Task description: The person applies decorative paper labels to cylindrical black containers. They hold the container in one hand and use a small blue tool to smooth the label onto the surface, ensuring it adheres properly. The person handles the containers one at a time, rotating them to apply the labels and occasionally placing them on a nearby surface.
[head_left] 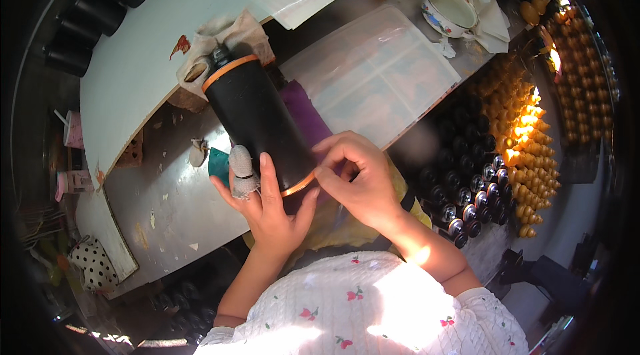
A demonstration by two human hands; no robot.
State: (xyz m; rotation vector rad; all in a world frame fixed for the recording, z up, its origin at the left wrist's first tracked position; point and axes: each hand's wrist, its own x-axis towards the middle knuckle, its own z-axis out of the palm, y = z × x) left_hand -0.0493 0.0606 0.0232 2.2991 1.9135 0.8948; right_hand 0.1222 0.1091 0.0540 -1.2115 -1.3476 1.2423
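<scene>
A large black cylinder [257, 118] with an orange band at each end lies slanted before me. Its far end rests on a cloth-draped block [250, 38]. My left hand [270, 212] holds the near end, fingers along its left side and thumb at the lower edge. One left finger wears a grey knitted finger cover [243, 172]. Beside those fingers is a teal piece [219, 165], its kind unclear. My right hand [357, 178] is closed in a pinch at the right end of the near orange band [299, 183]; whatever is between the fingertips is too small to make out.
Purple cloth [303, 112] lies beyond the cylinder, next to a clear plastic sheet [380, 82]. An enamel bowl [450, 12] stands far right. Rows of black-and-silver cylinders [473, 202] and golden knobbed pieces [527, 148] fill the right. Several black cylinders [97, 12] stand far left.
</scene>
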